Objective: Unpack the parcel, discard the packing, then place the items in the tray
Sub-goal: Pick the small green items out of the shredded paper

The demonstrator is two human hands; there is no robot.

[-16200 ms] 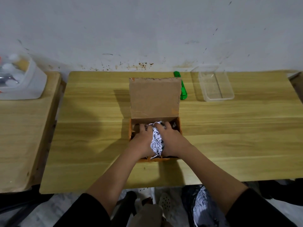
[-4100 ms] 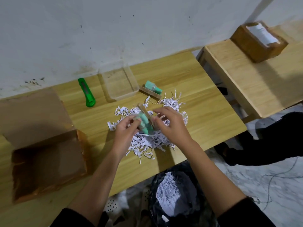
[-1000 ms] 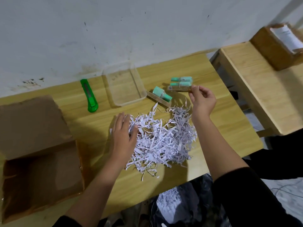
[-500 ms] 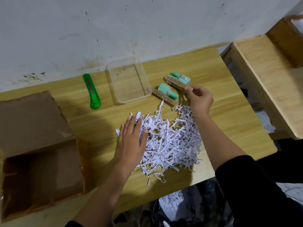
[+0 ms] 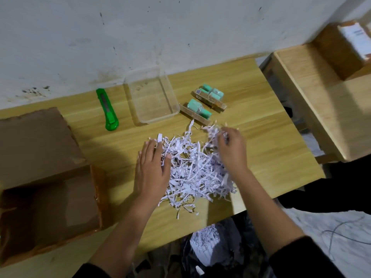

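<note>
The shredded paper (image 5: 192, 169) lies heaped just in front of the clear tray (image 5: 152, 101) — left hand (image 5: 152, 169) flat, fingers spread on its left edge, right hand (image 5: 230, 149) pinching strands at its far right — bracketed for gathering.

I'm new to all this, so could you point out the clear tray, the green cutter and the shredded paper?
Clear tray (image 5: 153, 117), head view, its near rim.
Green cutter (image 5: 107, 109), head view, mid-body.
Shredded paper (image 5: 192, 169), head view, centre of the pile.
</note>
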